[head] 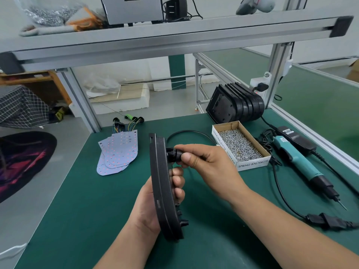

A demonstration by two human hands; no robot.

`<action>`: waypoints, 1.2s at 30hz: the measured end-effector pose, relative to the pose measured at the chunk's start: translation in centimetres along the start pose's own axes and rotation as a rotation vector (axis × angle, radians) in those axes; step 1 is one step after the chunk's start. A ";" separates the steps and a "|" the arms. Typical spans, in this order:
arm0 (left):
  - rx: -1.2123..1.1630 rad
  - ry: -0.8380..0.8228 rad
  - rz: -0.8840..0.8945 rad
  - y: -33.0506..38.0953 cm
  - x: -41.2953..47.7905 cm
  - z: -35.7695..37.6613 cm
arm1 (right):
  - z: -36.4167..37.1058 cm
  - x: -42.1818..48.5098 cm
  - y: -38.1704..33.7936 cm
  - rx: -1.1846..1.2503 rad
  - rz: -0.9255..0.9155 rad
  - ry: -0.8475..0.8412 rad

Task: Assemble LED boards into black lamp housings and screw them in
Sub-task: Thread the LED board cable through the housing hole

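A black lamp housing point(164, 188) stands on edge above the green mat, held upright by my left hand point(155, 199), whose fingers wrap round its back. My right hand point(202, 159) pinches a black round plug point(172, 155) at the housing's back, near the top. What lies inside the housing is hidden. A fanned pile of white LED boards point(117, 154) with coloured wires lies flat to the left. A stack of black housings point(236, 102) leans at the back right.
An open cardboard box of silver screws point(240, 145) sits right of my hands. Beyond it lies a teal electric screwdriver point(303, 161) with black cables point(281, 193) and a power brick. An aluminium frame post stands at the back left; a shelf hangs overhead.
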State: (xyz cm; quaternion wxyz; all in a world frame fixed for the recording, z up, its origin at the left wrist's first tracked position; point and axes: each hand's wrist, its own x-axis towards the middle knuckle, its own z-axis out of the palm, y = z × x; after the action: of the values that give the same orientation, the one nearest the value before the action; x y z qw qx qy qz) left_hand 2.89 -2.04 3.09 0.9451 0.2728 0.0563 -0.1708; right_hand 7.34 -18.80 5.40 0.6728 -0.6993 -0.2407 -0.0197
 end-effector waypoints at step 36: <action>0.036 0.067 0.004 -0.3 -0.2 0.4 | 0.4 -0.1 -0.5 -0.254 0.024 0.038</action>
State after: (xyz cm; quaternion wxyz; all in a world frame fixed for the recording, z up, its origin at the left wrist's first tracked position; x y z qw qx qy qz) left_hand 2.60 -2.41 3.38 0.9380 0.2953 0.0846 -0.1609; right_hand 6.95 -18.47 5.77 0.5836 -0.7811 -0.2148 -0.0552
